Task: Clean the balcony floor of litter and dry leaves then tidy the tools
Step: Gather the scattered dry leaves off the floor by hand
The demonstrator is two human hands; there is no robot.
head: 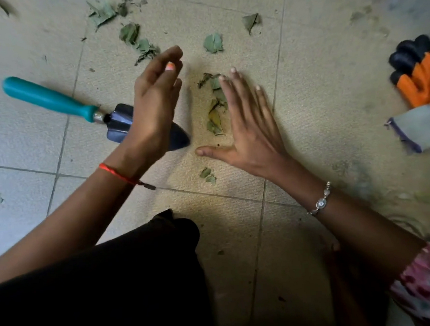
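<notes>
A narrow strip of dry leaves (215, 112) runs straight away from the person on the tiled floor (303, 54). It lies between the left hand (153, 103), on edge with relaxed, empty fingers, and the right hand (247, 135), flat, fingers spread, touching the strip. A trowel (59, 100) lies partly behind the left hand, teal handle pointing upper left; open tile separates the right hand from orange gloves (422, 79) at the right edge.

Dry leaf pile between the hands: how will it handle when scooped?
The small pile of crumpled green and yellow dry leaves looks curled and torn, so probably brittle under a squeeze. Its thin, separate pieces likely weigh little and may scatter when pushed. Flat scraps on the beige floor tile should slide, not roll.
</notes>
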